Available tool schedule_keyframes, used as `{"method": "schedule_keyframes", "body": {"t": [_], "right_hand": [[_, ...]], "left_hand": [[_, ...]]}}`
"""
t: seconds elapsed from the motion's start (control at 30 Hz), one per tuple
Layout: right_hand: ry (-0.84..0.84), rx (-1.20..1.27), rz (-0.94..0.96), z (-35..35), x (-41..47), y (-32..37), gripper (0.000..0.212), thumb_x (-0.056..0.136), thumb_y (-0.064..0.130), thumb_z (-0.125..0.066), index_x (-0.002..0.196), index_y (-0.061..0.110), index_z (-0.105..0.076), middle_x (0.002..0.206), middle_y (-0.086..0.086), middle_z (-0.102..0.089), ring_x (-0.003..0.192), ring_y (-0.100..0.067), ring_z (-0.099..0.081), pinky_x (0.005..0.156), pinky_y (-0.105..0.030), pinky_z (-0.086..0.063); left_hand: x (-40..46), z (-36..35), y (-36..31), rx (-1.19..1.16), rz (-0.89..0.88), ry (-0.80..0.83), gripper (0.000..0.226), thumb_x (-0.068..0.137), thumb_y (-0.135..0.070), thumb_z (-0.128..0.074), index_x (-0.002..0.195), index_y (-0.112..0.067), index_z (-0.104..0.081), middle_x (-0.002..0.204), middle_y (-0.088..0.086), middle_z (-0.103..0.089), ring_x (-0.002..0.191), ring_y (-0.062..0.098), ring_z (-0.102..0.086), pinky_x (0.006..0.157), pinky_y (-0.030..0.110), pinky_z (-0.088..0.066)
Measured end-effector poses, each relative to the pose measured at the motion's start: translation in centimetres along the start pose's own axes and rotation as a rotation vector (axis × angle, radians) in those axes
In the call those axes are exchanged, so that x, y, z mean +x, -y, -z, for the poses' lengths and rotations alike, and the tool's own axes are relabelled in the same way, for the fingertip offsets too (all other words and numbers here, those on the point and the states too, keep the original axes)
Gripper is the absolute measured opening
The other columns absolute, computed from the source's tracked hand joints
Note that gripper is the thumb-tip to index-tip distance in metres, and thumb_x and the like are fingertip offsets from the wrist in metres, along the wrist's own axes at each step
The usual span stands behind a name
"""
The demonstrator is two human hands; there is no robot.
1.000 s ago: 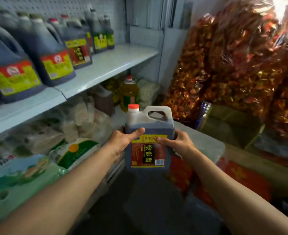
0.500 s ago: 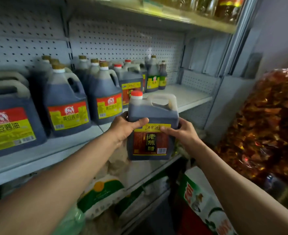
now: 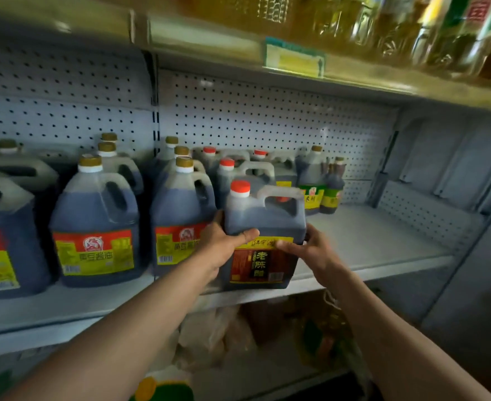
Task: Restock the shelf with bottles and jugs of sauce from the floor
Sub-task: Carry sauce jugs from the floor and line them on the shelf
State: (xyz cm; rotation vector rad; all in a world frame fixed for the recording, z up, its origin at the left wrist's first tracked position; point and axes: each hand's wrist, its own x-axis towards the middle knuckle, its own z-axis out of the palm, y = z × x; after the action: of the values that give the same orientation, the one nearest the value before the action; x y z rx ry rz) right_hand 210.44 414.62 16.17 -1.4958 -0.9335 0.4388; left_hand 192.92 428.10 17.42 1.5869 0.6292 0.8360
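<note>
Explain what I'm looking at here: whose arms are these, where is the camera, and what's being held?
There is no machine: a person works with bare hands, and the one wide-angle camera sits on their head, looking forward and down, so the arms reach in from below. The left hand and right hand grip a dark jug with a red cap from either side, at the front edge of a pale shelf; whether it rests there yet I cannot tell. Left of it stand bigger jugs with gold caps and red-and-yellow labels. Behind are more red-capped jugs and green-labelled bottles. The shelf's right part is bare. Blurred bottles fill the shelf above.
</note>
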Motion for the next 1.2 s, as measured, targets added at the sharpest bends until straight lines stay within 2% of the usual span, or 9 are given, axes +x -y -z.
{"method": "schedule_keyframes", "body": {"t": [0.13,0.27,0.43,0.53,0.7,0.9,1.03,1.13,1.2], "right_hand": [[0.087,-0.021,0.016,1.4,4.5,-0.8,0.057,0.067,0.021,-0.091,0.118,0.019,-0.067,0.105,0.006,-0.075,0.094,-0.007,-0.069,0.073,-0.022,-0.055],[0.149,0.008,0.021,1.8,7.0,-1.7,0.059,0.063,0.03,-0.086,0.118,0.021,-0.066,0.114,0.0,-0.072,0.096,-0.006,-0.07,0.075,-0.023,-0.057],[0.197,0.083,0.007,1.5,8.2,-2.5,0.06,0.065,0.03,-0.085,0.121,0.022,-0.064,0.116,0.004,-0.07,0.095,-0.005,-0.072,0.076,-0.025,-0.058],[0.194,0.087,0.009,1.6,8.2,-2.8,0.062,0.065,0.029,-0.085,0.123,0.019,-0.064,0.117,0.002,-0.07,0.095,-0.005,-0.072,0.073,-0.023,-0.058],[0.165,0.061,0.03,1.1,8.4,-3.5,0.068,0.063,0.031,-0.087,0.126,0.018,-0.063,0.117,0.002,-0.071,0.1,-0.012,-0.072,0.075,-0.024,-0.058],[0.156,0.038,0.019,0.8,9.2,-4.0,0.074,0.064,0.036,-0.088,0.13,0.017,-0.062,0.123,-0.002,-0.07,0.108,-0.02,-0.07,0.086,-0.038,-0.061],[0.158,0.003,0.004,0.7,9.0,-4.0,0.073,0.066,0.036,-0.087,0.131,0.017,-0.061,0.122,0.0,-0.069,0.107,-0.017,-0.069,0.082,-0.031,-0.06],[0.162,-0.051,-0.007,0.7,8.5,-3.7,0.063,0.076,0.028,-0.085,0.132,0.018,-0.059,0.121,0.0,-0.068,0.102,-0.01,-0.068,0.077,-0.023,-0.058],[0.143,-0.1,-0.008,0.6,8.2,-3.5,0.057,0.08,0.026,-0.084,0.13,0.018,-0.059,0.12,-0.002,-0.068,0.102,-0.012,-0.067,0.08,-0.027,-0.059]], "left_hand": [[3.0,-0.5,0.2,0.219,-0.011,-0.058,0.065,0.068,-0.038,-0.09,0.125,-0.027,-0.06,0.111,-0.005,-0.073,0.1,0.017,-0.069,0.091,0.04,-0.056],[4.9,-0.5,-0.9,0.512,0.062,-0.078,0.077,0.059,-0.058,-0.088,0.124,-0.025,-0.063,0.115,0.0,-0.073,0.101,0.022,-0.069,0.09,0.041,-0.057],[5.2,-0.9,-1.4,0.573,0.101,-0.155,0.109,0.028,-0.087,-0.067,0.118,-0.026,-0.067,0.112,0.001,-0.074,0.1,0.024,-0.071,0.088,0.042,-0.058],[4.5,-1.2,-1.2,0.559,0.098,-0.183,0.107,0.03,-0.085,-0.065,0.119,-0.027,-0.066,0.111,0.0,-0.074,0.099,0.022,-0.07,0.087,0.042,-0.058],[4.3,-1.6,-1.0,0.598,0.063,-0.224,0.071,0.065,-0.059,-0.085,0.123,-0.023,-0.064,0.116,0.002,-0.072,0.104,0.026,-0.068,0.09,0.044,-0.056],[4.9,-1.4,-1.3,0.632,0.081,-0.252,0.07,0.067,-0.057,-0.084,0.123,-0.02,-0.065,0.118,0.004,-0.072,0.107,0.027,-0.067,0.091,0.044,-0.055],[4.6,-1.7,-1.0,0.598,0.072,-0.269,0.071,0.069,-0.055,-0.084,0.126,-0.02,-0.062,0.121,0.005,-0.071,0.108,0.028,-0.066,0.092,0.045,-0.055],[4.3,-1.9,-0.7,0.599,0.065,-0.281,0.075,0.07,-0.055,-0.083,0.132,-0.022,-0.059,0.122,0.005,-0.07,0.11,0.029,-0.066,0.092,0.045,-0.055],[4.1,-2.0,-0.6,0.602,0.049,-0.303,0.078,0.069,-0.057,-0.083,0.134,-0.024,-0.057,0.123,0.004,-0.07,0.112,0.03,-0.065,0.092,0.044,-0.055]]}}
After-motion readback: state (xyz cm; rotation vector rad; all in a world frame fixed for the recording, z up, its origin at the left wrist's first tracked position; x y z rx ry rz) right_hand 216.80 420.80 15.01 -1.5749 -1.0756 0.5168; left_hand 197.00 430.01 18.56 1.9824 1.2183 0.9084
